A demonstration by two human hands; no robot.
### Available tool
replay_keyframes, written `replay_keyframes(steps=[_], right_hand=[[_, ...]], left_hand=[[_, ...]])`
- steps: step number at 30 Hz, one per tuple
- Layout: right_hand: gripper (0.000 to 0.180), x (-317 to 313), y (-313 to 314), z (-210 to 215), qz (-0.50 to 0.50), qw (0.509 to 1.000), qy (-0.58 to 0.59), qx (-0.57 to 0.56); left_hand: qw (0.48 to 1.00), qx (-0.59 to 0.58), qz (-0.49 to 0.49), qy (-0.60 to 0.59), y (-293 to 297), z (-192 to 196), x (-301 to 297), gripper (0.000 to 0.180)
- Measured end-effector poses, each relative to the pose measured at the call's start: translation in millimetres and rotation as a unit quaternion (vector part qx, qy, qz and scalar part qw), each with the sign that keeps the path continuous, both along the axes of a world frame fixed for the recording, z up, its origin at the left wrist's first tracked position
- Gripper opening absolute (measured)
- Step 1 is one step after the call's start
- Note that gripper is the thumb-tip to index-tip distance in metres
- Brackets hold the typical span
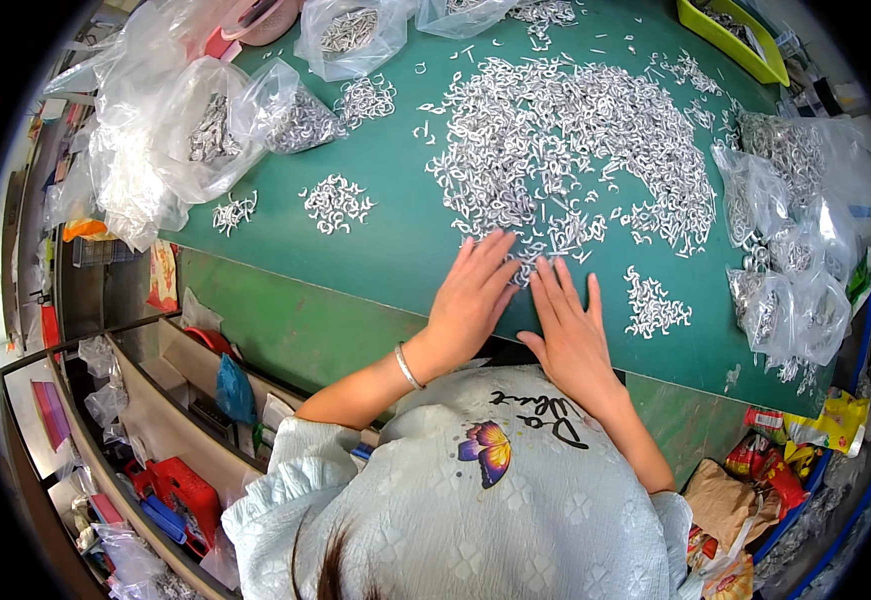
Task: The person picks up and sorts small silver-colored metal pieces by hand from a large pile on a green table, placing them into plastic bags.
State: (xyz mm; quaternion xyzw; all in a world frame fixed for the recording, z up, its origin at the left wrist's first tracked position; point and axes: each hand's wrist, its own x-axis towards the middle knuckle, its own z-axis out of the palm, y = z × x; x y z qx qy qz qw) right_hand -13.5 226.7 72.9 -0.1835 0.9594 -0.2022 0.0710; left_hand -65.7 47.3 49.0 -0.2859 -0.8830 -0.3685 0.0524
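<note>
Where clear bags [205, 130] flank metal hooks [565, 140], left hand [470, 295], right hand [565, 325] flat

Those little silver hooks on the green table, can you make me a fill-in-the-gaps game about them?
1. Both hands lie flat on the ____ table.
2. The left hand has a bracelet on its ____.
3. The tray in the far corner is ____.
4. The plastic bags hold more ____.

Missing words: green; wrist; yellow-green; hooks

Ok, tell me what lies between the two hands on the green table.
In the head view, a few small silver metal hooks, the near edge of the big heap, lie between the fingertips of the left hand and right hand. Lower down, only bare green table.
</note>
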Motion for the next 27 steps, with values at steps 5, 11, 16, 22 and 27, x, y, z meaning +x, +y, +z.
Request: replay_keyframes(steps=[5,11,16,22,27], right_hand=[[0.061,-3.7,21.7,3.1,-0.091,0.994,0.052,-0.045],[0.065,2.3,27.0,4.1,-0.098,0.993,0.021,0.059],[0.07,14.6,23.6,4.4,-0.086,0.993,0.006,0.086],[0.072,15.1,15.7,6.7,-0.071,0.996,0.01,0.062],[0.07,25.5,8.1,2.8,-0.012,0.999,-0.019,0.034]], left_hand=[[0.998,-0.024,-0.059,-0.006,1.0,7.0,10.5,0.046],[0.979,-0.198,-0.018,0.045,6.6,0.2,-2.3,0.048],[0.984,-0.154,0.042,0.076,-1.1,-4.7,-29.0,0.039],[0.996,-0.067,-0.042,0.051,4.3,6.5,-1.2,0.041],[0.995,-0.097,-0.002,0.029,-1.3,3.8,8.4,0.042]])
